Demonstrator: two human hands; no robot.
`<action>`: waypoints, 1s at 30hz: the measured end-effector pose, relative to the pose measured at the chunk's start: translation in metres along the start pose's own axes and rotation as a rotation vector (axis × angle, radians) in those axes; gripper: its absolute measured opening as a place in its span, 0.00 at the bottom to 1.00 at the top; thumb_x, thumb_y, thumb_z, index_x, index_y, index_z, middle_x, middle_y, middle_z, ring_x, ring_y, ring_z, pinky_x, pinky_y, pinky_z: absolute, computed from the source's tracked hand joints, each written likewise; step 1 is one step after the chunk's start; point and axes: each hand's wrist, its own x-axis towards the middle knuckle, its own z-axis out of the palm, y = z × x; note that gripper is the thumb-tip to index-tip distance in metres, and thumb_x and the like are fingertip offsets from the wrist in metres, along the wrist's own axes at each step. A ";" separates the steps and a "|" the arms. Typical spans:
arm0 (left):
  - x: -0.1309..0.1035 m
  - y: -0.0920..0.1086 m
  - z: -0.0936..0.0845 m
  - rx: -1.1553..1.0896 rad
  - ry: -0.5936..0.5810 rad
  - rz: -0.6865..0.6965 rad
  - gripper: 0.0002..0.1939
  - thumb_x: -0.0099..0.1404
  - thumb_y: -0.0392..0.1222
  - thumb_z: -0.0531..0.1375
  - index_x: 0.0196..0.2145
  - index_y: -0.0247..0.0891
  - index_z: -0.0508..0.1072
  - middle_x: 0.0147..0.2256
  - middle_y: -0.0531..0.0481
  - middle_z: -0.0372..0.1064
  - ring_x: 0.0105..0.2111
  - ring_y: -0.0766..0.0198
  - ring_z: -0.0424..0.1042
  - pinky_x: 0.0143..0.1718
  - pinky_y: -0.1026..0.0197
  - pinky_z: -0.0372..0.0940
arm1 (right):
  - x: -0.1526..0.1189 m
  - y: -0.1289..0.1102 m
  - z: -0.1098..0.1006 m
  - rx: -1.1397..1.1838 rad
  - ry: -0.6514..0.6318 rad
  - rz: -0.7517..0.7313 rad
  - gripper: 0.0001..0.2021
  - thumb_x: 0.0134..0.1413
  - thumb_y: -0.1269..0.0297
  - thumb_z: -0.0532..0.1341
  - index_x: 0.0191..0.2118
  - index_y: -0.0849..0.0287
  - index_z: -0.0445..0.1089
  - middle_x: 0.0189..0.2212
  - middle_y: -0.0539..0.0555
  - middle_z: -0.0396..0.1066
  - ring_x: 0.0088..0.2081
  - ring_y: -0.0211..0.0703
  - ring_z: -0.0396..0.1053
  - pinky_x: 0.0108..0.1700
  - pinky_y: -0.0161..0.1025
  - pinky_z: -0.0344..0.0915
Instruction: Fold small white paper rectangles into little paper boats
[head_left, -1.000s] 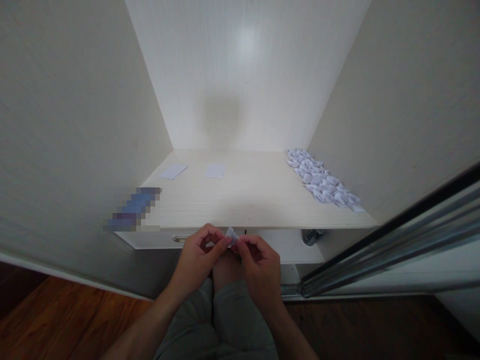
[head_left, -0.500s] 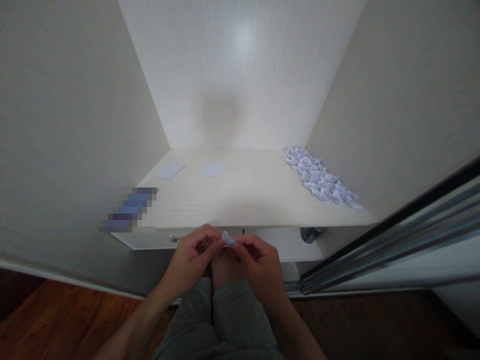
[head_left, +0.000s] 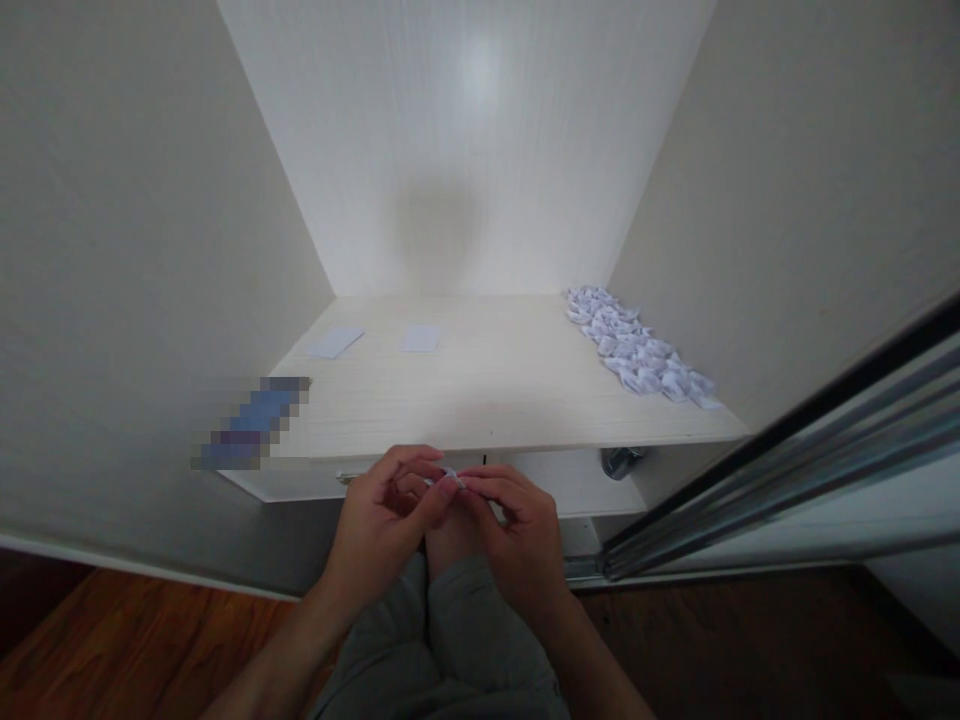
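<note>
A small piece of white paper [head_left: 451, 474] is pinched between my two hands, above my knees and just in front of the shelf edge. My left hand [head_left: 394, 505] grips it with thumb and fingers from the left. From the right, my right hand [head_left: 517, 520] pinches its other side. Fingertips cover most of the paper, so its folded shape is largely hidden. On the shelf [head_left: 480, 390] beyond lie a flat square of white paper [head_left: 421, 338] and, to its left, some more white paper [head_left: 337, 343].
Many folded white paper pieces [head_left: 637, 345] lie along the shelf's right side. A pixelated flat bluish object [head_left: 259, 420] rests at the front left corner. Below the shelf are a drawer handle [head_left: 347, 478] and a dark round object [head_left: 621, 462]. A metal door track [head_left: 750, 480] runs at right.
The paper's pointed tip stood up between my fingers before; now it is pressed down and mostly covered. My hands have drawn closer together. The view has shifted slightly.
</note>
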 end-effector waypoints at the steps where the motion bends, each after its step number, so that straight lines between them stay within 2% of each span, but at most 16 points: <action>1: -0.001 0.003 0.000 0.066 0.006 0.036 0.15 0.62 0.46 0.68 0.45 0.39 0.75 0.31 0.52 0.76 0.23 0.65 0.75 0.24 0.64 0.70 | 0.000 -0.001 0.000 -0.010 0.007 -0.018 0.07 0.59 0.70 0.66 0.38 0.52 0.81 0.37 0.54 0.80 0.38 0.43 0.78 0.42 0.40 0.73; 4: -0.002 0.012 0.000 0.283 -0.015 0.132 0.11 0.65 0.47 0.65 0.42 0.39 0.79 0.29 0.51 0.77 0.23 0.64 0.75 0.24 0.65 0.70 | -0.001 -0.002 0.000 -0.032 0.014 -0.057 0.08 0.59 0.71 0.66 0.39 0.52 0.81 0.38 0.54 0.80 0.38 0.43 0.78 0.42 0.39 0.74; 7: -0.004 0.019 0.000 0.327 0.014 0.140 0.10 0.66 0.48 0.64 0.35 0.39 0.78 0.22 0.53 0.75 0.21 0.64 0.75 0.23 0.66 0.68 | -0.002 -0.004 0.001 -0.029 0.008 -0.067 0.08 0.59 0.72 0.66 0.39 0.52 0.82 0.37 0.54 0.80 0.38 0.42 0.77 0.41 0.39 0.74; 12: -0.006 0.015 -0.002 0.149 0.076 0.039 0.09 0.65 0.47 0.64 0.33 0.39 0.76 0.18 0.55 0.73 0.17 0.64 0.73 0.21 0.65 0.66 | -0.003 -0.005 -0.001 0.107 -0.001 0.013 0.06 0.57 0.68 0.68 0.37 0.50 0.82 0.39 0.54 0.80 0.41 0.44 0.77 0.44 0.42 0.72; 15: -0.005 0.008 -0.006 -0.077 0.070 0.001 0.08 0.66 0.46 0.63 0.33 0.40 0.76 0.17 0.55 0.73 0.16 0.63 0.72 0.21 0.64 0.66 | -0.005 -0.001 -0.004 0.351 -0.036 0.223 0.07 0.56 0.60 0.69 0.41 0.51 0.81 0.41 0.54 0.79 0.43 0.45 0.76 0.44 0.41 0.72; 17: -0.005 0.005 -0.008 -0.248 0.028 -0.017 0.07 0.65 0.46 0.63 0.34 0.41 0.77 0.17 0.55 0.73 0.15 0.62 0.71 0.20 0.63 0.66 | -0.007 0.002 -0.006 0.519 -0.101 0.392 0.13 0.55 0.55 0.69 0.44 0.52 0.80 0.38 0.53 0.79 0.39 0.43 0.76 0.42 0.39 0.71; 20: -0.006 0.005 -0.010 -0.390 0.005 -0.057 0.08 0.61 0.47 0.66 0.32 0.41 0.79 0.17 0.54 0.72 0.15 0.61 0.71 0.17 0.62 0.67 | -0.010 0.006 -0.006 0.702 -0.195 0.553 0.14 0.51 0.54 0.72 0.41 0.56 0.80 0.32 0.52 0.80 0.32 0.39 0.74 0.38 0.36 0.68; 25: -0.010 0.007 -0.014 -0.472 0.050 -0.117 0.09 0.53 0.47 0.72 0.28 0.41 0.81 0.24 0.52 0.73 0.15 0.62 0.71 0.11 0.62 0.67 | -0.012 0.004 -0.004 0.876 -0.179 0.643 0.12 0.44 0.59 0.75 0.35 0.56 0.80 0.28 0.50 0.79 0.30 0.37 0.73 0.36 0.34 0.67; 30: -0.015 0.003 -0.020 -0.524 -0.049 -0.133 0.05 0.56 0.44 0.71 0.31 0.42 0.83 0.28 0.51 0.71 0.18 0.62 0.72 0.11 0.64 0.68 | -0.010 -0.001 -0.004 0.969 -0.172 0.611 0.10 0.42 0.59 0.76 0.31 0.55 0.80 0.30 0.49 0.77 0.29 0.36 0.70 0.33 0.34 0.66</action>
